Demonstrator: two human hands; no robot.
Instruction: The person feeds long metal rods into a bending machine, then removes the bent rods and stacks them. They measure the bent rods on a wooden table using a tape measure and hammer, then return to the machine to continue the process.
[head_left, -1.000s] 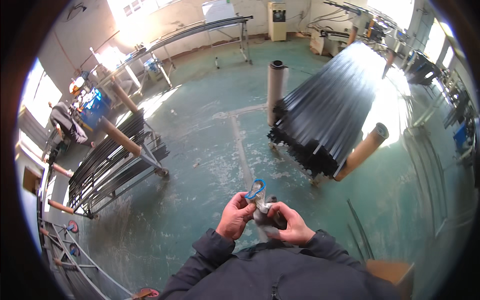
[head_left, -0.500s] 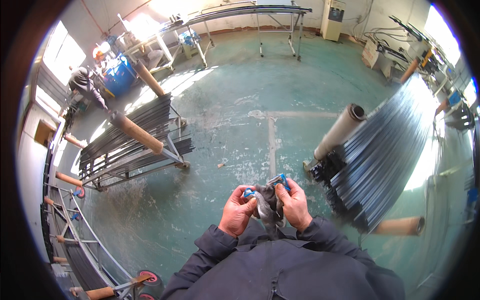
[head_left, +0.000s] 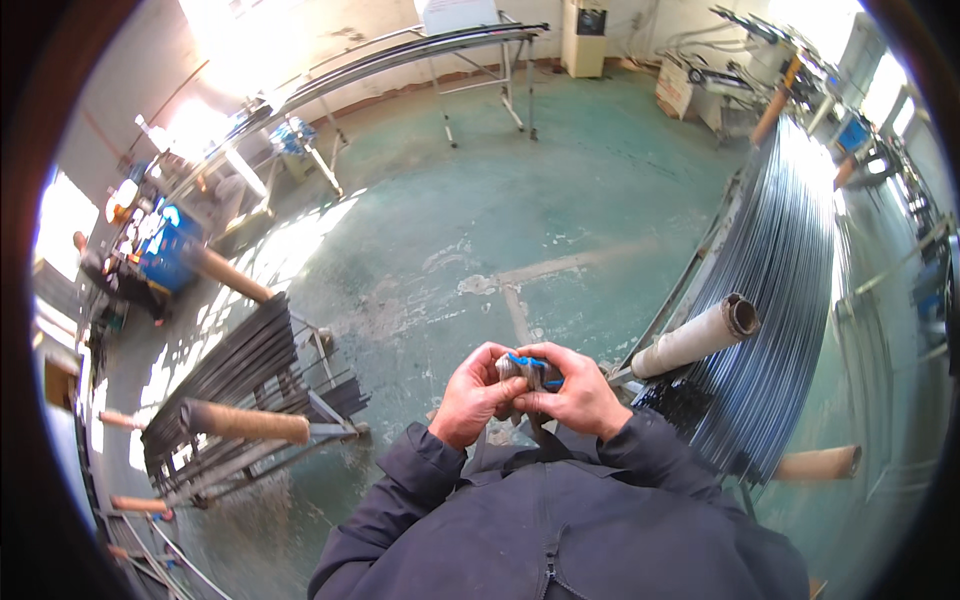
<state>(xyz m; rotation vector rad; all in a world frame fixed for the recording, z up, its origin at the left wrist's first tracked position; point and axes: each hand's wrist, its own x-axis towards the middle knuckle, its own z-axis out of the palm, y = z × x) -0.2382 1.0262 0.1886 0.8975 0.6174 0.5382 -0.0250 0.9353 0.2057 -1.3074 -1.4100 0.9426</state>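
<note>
Both hands meet in front of my dark jacket, holding a bunched pair of grey knit work gloves (head_left: 531, 372) with blue edging. My left hand (head_left: 474, 396) pinches the bundle between thumb and fingers from its left side. From the other side my right hand (head_left: 582, 394) grips it, fingers curled over the top and thumb below. Much of the fabric is hidden behind the fingers.
A wheeled rack of dark strips (head_left: 225, 375) stands left, with a cardboard tube (head_left: 250, 423) on its post. At right, a rack of long shiny strips (head_left: 775, 290) has a wrapped tube (head_left: 690, 340). A person (head_left: 125, 285) is beside a blue barrel (head_left: 168, 250); a long bench (head_left: 400, 58) lies behind.
My hands have come closer together, and the gloves, which hung loosely between them, are now bunched up. The view has swung to the right; the far-left person stands more upright.
</note>
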